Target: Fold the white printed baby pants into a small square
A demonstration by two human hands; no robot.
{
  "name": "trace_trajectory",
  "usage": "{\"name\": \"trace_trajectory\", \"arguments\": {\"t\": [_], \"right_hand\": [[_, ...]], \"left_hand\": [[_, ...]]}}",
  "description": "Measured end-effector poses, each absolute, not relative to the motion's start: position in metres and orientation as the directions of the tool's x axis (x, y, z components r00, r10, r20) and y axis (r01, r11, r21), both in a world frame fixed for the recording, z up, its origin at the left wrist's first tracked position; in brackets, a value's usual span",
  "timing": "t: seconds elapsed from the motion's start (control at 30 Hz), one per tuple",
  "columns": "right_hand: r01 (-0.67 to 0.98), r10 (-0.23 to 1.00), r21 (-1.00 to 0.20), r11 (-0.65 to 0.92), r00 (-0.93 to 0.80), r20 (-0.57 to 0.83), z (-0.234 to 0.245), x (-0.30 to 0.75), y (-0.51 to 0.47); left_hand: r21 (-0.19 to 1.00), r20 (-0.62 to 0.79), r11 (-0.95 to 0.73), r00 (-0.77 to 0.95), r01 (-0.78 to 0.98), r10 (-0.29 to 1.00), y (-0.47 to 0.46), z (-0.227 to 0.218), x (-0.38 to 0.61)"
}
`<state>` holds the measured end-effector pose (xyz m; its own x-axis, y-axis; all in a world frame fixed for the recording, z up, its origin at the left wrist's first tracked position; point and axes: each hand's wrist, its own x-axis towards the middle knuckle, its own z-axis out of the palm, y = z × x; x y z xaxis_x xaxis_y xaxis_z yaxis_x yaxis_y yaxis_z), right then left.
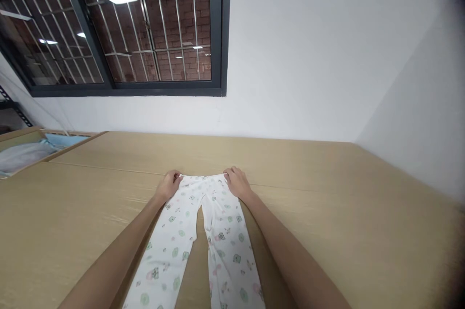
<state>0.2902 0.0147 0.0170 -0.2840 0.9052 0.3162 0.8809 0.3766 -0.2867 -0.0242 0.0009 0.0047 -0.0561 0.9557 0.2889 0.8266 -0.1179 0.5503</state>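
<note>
A pair of white trousers (181, 231) printed with small green and pink figures lies with its waistband away from me and its legs spread towards me. The leg ends run out of view at the bottom. My left hand (170, 185) is closed on the left corner of the waistband. At the opposite corner, my right hand (237, 182) grips the waistband with bent fingers. Between the two hands the waistband is drawn nearly straight. Some creases show on the right leg near the crotch.
The trousers lie on a wide tan surface (327, 222) with a seam across it. At the far left, an open box (72, 148) holds bagged pale and blue items. A white wall (290, 57) and a barred window (163, 88) stand behind.
</note>
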Motion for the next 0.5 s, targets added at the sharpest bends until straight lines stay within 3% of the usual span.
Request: {"name": "trace_trajectory", "arguments": {"t": [0.13,0.23,0.37,0.47,0.5], "right_hand": [[0.877,0.912,-0.323,0.357,-0.252,0.324,0.017,0.292,0.016],[0.864,0.918,-0.366,0.346,-0.230,0.324,0.017,0.294,0.019],[0.845,0.924,-0.416,0.336,-0.209,0.321,0.017,0.296,0.023],[0.835,0.923,-0.431,0.342,-0.212,0.322,0.016,0.297,0.023],[0.834,0.922,-0.431,0.345,-0.214,0.324,0.016,0.297,0.022]], "left_hand": [[0.529,0.331,-0.104,-0.091,0.842,0.939,-0.018,0.032,0.001],[0.499,0.334,-0.211,0.037,0.841,0.942,-0.061,0.060,0.040],[0.475,0.190,-0.399,0.352,0.784,0.917,-0.148,0.068,0.106],[0.363,0.005,-0.512,0.548,0.778,0.836,-0.200,0.033,0.147],[0.378,-0.047,-0.563,0.623,0.735,0.781,-0.210,0.015,0.157]]}}
